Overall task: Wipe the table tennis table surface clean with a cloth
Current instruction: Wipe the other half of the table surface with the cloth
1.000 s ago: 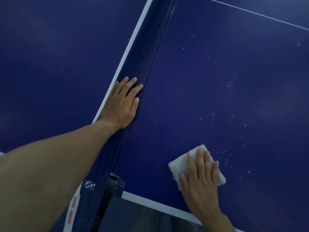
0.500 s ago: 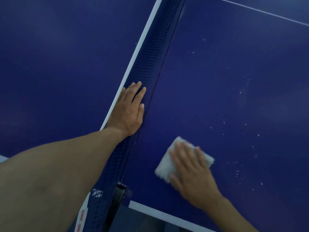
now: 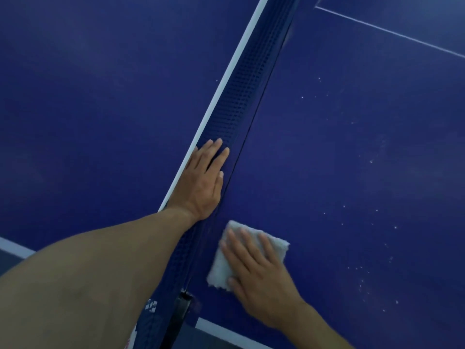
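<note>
Since a second ago the cloth (image 3: 275, 244) has slid leftward with the right hand (image 3: 261, 278), away from the scatter of white specks (image 3: 362, 273) and up to the foot of the net (image 3: 241, 96), where it now lies just beside the mesh near the table's close edge. That hand lies flat on it, fingers straight and spread, pressing rather than clutching, which I take as the way to keep the whole pad in contact while it sweeps. The left hand (image 3: 201, 180) has stayed on the net's top band, palm down with fingers straight and together, holding nothing; it looks like a brace, or a way of keeping the mesh off the strip being wiped. The table (image 3: 352, 147) is deep blue and matte, with a thin white line (image 3: 390, 31) far off and a white border (image 3: 226, 331) at the near edge beside the net's dark clamp (image 3: 183, 306). Specks remain to the right, so I judge the wiping is far from done. The light is dim and bluish, and little of the room shows.
</note>
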